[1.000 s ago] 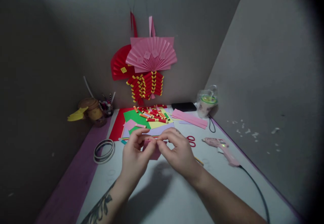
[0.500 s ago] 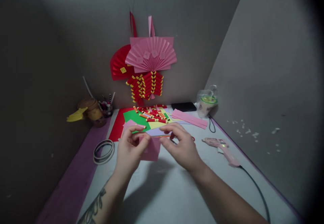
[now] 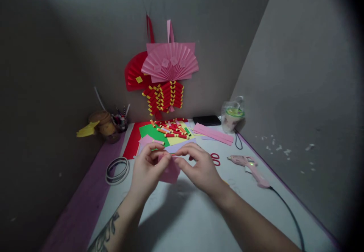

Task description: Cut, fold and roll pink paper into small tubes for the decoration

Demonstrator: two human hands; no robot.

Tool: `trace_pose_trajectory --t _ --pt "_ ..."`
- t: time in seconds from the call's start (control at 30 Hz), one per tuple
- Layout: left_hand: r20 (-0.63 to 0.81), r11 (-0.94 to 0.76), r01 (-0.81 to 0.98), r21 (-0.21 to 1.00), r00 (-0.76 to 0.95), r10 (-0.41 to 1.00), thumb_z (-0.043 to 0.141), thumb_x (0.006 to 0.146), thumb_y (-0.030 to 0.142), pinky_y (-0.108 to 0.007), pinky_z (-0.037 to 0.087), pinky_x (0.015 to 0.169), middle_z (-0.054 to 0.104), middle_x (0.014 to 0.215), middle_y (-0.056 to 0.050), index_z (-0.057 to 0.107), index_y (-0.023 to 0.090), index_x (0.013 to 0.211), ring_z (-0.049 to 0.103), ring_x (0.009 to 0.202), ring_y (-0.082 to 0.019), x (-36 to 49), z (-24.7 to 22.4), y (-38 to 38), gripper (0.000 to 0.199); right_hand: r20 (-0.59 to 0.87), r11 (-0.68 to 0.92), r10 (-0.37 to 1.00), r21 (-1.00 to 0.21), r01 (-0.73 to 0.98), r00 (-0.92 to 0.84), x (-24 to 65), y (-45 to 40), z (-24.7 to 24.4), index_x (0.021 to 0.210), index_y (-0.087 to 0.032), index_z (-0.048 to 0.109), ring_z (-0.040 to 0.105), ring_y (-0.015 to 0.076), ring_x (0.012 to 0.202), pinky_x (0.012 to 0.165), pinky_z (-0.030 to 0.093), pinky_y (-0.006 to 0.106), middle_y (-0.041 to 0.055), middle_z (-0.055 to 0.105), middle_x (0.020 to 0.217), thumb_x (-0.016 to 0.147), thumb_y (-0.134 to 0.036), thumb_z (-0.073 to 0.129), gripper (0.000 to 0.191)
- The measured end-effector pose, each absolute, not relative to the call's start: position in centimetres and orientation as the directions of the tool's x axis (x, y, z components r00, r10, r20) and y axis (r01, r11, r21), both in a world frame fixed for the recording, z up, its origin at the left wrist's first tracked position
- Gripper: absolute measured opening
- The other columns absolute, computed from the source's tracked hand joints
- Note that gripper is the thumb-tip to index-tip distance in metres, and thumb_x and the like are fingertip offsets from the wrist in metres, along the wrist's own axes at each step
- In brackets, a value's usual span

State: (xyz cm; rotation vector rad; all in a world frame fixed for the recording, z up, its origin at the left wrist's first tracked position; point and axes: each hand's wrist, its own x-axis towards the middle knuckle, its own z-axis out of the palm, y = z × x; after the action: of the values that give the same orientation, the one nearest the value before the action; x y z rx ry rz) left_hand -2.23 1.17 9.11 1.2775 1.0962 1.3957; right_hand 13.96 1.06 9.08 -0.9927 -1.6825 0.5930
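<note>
A small piece of pink paper (image 3: 170, 173) hangs between my two hands, above the white table top. My left hand (image 3: 145, 170) is closed, its thumb and fingers pinching the upper left part of the paper. At the upper right edge, the thumb and fingertips of my right hand (image 3: 200, 168) pinch the same paper. A thin orange-red line shows along the top edge between the fingertips; I cannot make out what it is. Red-handled scissors (image 3: 215, 159) lie just beyond my right hand, their blades hidden behind it.
Rolled paper tubes (image 3: 173, 135) lie on coloured sheets (image 3: 155, 134) at the back. Pink strips (image 3: 213, 133), a glue gun (image 3: 247, 163) with a cord and a lidded cup (image 3: 233, 117) are on the right. Tape rings (image 3: 117, 170) sit left. Paper fans (image 3: 170, 64) hang on the wall.
My right hand has moved left, bringing its fingertips to the paper's upper right edge. The scissors' handles now show more. My left hand keeps its pinch.
</note>
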Motion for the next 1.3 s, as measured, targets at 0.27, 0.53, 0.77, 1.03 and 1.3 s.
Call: trace_pose_trajectory --t 0.27,0.53,0.77,1.03,1.3 --pt "0.100 -0.139 -0.160 0.977 -0.231 0.968 0.082 0.059 0.027 -0.017 0.046 0.060 0.066 0.064 0.002 0.061 0.014 0.080 0.060 0.059 -0.008 -4.5 9.1 3.0 0.032 0.534 0.506 0.846 -0.795 0.335 -0.011 14.9 1.1 9.4 0.062 -0.019 0.054 0.052 0.0132 0.066 0.060 0.039 0.026 -0.0011 0.056 0.066 0.077 -0.011 0.058 0.018" --pt "0.270 -0.270 0.014 0.963 0.006 0.963 0.073 0.072 0.030 -0.026 0.050 0.078 0.068 0.098 -0.007 0.068 0.017 0.096 0.063 0.088 -0.016 -3.5 9.0 2.1 0.027 0.542 0.522 0.839 -0.781 0.343 -0.042 14.9 1.1 9.5 0.061 -0.019 0.054 0.051 0.0126 0.065 0.061 0.039 0.025 -0.0019 0.056 0.066 0.076 -0.010 0.059 0.018" --pt "0.392 -0.408 0.241 0.881 0.113 0.913 0.063 0.081 0.027 -0.028 0.048 0.073 0.066 0.077 -0.004 0.066 0.016 0.073 0.061 0.076 -0.016 -2.8 9.2 1.2 0.014 0.620 0.618 0.775 -0.702 0.354 -0.124 14.6 0.6 9.5 0.072 -0.020 0.059 0.056 0.0151 0.076 0.070 0.043 0.028 0.0006 0.061 0.076 0.079 -0.010 0.057 0.012" --pt "0.456 -0.488 0.351 0.799 0.175 0.872 0.062 0.079 0.020 -0.026 0.046 0.072 0.067 0.074 -0.003 0.066 0.017 0.070 0.061 0.074 -0.016 -1.9 9.3 0.4 0.010 0.648 0.674 0.728 -0.616 0.408 -0.224 14.2 0.5 9.4 0.070 -0.019 0.054 0.053 0.0155 0.074 0.068 0.041 0.029 0.0008 0.057 0.071 0.079 -0.009 0.054 0.014" --pt "0.322 -0.312 0.261 0.914 0.003 0.947 0.063 0.078 0.031 -0.022 0.043 0.057 0.063 0.068 -0.001 0.065 0.016 0.069 0.056 0.062 -0.013 -4.3 9.4 1.7 0.017 0.591 0.616 0.782 -0.680 0.398 -0.200 15.9 1.1 10.1 0.067 -0.019 0.053 0.054 0.0149 0.072 0.069 0.042 0.028 0.0003 0.058 0.071 0.077 -0.008 0.053 0.015"
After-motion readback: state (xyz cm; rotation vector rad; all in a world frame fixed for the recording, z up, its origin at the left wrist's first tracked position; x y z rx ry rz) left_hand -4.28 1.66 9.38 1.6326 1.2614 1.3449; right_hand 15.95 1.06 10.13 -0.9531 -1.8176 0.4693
